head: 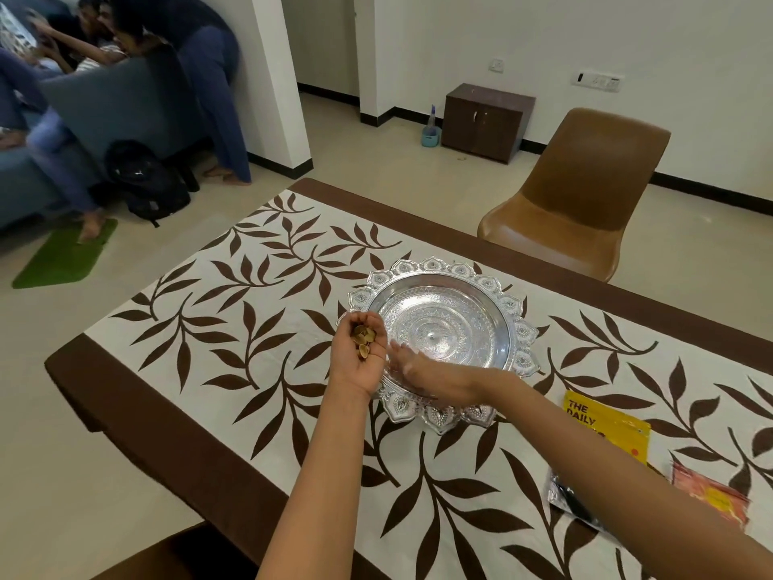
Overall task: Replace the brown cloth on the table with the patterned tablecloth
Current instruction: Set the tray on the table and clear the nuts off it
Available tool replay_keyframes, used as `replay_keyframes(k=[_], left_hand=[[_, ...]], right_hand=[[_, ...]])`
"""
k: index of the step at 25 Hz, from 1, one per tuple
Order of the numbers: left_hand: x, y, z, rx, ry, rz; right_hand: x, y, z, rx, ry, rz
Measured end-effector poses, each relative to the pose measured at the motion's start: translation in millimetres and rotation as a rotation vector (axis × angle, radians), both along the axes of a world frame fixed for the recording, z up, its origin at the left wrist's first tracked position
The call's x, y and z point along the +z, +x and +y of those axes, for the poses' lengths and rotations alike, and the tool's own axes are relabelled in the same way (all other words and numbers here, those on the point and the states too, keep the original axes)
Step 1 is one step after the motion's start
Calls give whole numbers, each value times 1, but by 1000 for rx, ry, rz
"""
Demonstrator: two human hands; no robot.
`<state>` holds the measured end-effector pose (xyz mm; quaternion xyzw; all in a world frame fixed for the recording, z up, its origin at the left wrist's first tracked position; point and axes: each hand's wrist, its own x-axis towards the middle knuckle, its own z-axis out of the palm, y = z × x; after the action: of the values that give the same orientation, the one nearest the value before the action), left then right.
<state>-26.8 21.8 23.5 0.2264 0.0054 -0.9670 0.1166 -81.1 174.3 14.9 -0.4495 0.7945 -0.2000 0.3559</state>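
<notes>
The patterned tablecloth (259,311), white with brown leaves and a brown border, lies spread over the table. No plain brown cloth is in view. A silver embossed bowl (449,328) stands on it near the middle. My left hand (362,349) is held palm up at the bowl's left rim, fingers cupped round several small brownish shells or nuts (363,337). My right hand (412,366) is blurred and reaches across the bowl's near rim towards the left hand, fingers stretched out and holding nothing that I can see.
A yellow packet (606,424), a silver-black packet (562,491) and an orange packet (711,496) lie on the cloth at the right. A brown chair (577,194) stands beyond the table. Several people sit on a sofa (104,102) at far left; a chair back (175,554) is near me.
</notes>
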Motion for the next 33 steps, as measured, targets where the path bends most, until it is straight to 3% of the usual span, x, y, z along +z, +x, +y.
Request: replay_keyframes(k=[3,7,11,13,15,17,20,23,27,33], left_hand=[[1,-1,0,0,-8,-10],[2,0,3,-4,-20,-12],[5,-1,5,1,-45,-44],[6,-2,6,-2,-50,-59],[5,-2,7,-11,-68,-71],[5,-2,8,-21,-86,-73],[4,-2,9,-28,-96,-69],[2,-2,7,-25,-93,-66],[3,0,6,-31,-86,-54],[-1,-1,8,-26,-108,-45]], right_hand=[[-1,-24,-17,-154,-64,70],[-4,-8,-29,15,-39,168],[10,1,21,145,41,124],[22,-7,41,12,26,89],[22,-19,46,-274,-45,187],[21,-20,34,-429,158,393],[21,16,7,-349,342,496],[14,44,-15,-234,298,512],[4,24,-14,-307,248,518],[3,48,-4,-174,208,681]])
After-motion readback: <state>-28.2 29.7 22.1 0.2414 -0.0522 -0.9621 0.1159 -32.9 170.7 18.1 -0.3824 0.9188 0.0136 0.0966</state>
